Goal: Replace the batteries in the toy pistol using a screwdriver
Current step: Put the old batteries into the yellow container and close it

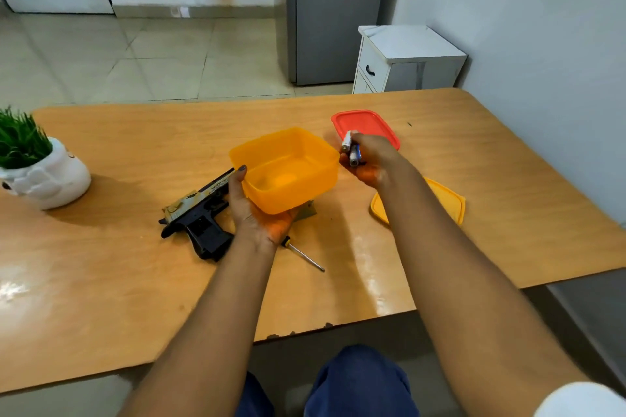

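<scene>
The pistol (198, 213) lies flat on the surface (440, 247), left of the person's middle, its barrel running away and to the right until it slips behind the left hand, its grip pointing back toward the near edge. Just right of the grip, the screwdriver (303, 254) lies with its shaft pointing near and to the right, its handle partly under the left wrist.

The left hand (252, 210) holds the tub (288, 169) lifted and tipped, thumb over the near left rim and fingers curled beneath; the tub looks empty. The right hand (371, 162) is raised just beside the tub's right rim, its fingers closed around the batteries (351, 151), two as far as I can tell, their ends poking up and left out of the fist.

So the cells sit well to the right of the pistol, with the tub between them. The left hand is the nearer one to the pistol, almost touching the barrel, but it is busy with the tub. I'd guess the tub has to be put down first, so that hand can steady the pistol while the right brings the batteries across to the grip.

Farther out, a red lid (364, 123) lies behind the right hand and an orange lid (447, 200) under the right forearm. A potted plant (34, 162) stands at the far left.
</scene>
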